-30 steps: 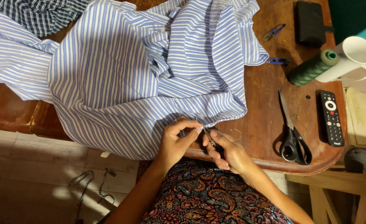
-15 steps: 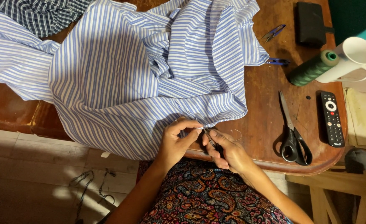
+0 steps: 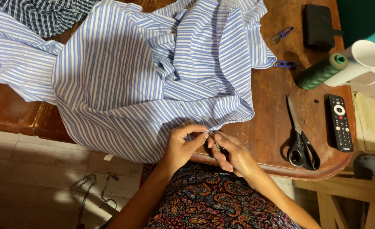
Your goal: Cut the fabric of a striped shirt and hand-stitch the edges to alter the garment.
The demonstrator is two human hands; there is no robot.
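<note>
A blue and white striped shirt lies spread over the brown wooden table, its hem hanging over the near edge. My left hand pinches the shirt's hem between thumb and fingers. My right hand grips a small dark tool, its thin tip pointing at the hem right beside my left fingertips. A loose pale thread curls on the table next to my right hand.
Black-handled scissors and a black remote control lie at the right. Farther back are a dark green thread cone, a white mug, a black pouch, two small blue snips, and a dark checked cloth.
</note>
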